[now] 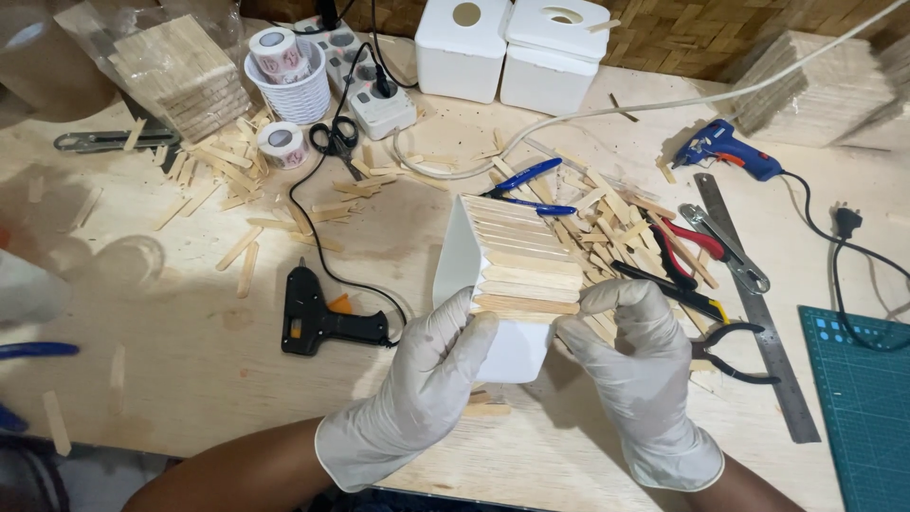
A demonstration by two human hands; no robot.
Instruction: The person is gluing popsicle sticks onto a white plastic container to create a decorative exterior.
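Observation:
A white square plastic box lies on its side in both my hands, its upper face covered with rows of wooden craft sticks. My left hand, in a white glove, grips the box's near left corner. My right hand, also gloved, holds the right side, with fingers pressing the end of the nearest stick. A black glue gun lies on the table just left of my left hand.
Loose wooden sticks litter the plywood table. Blue glue gun, pliers, steel ruler and green cutting mat lie at right. White boxes, tape rolls, scissors and a power strip stand behind.

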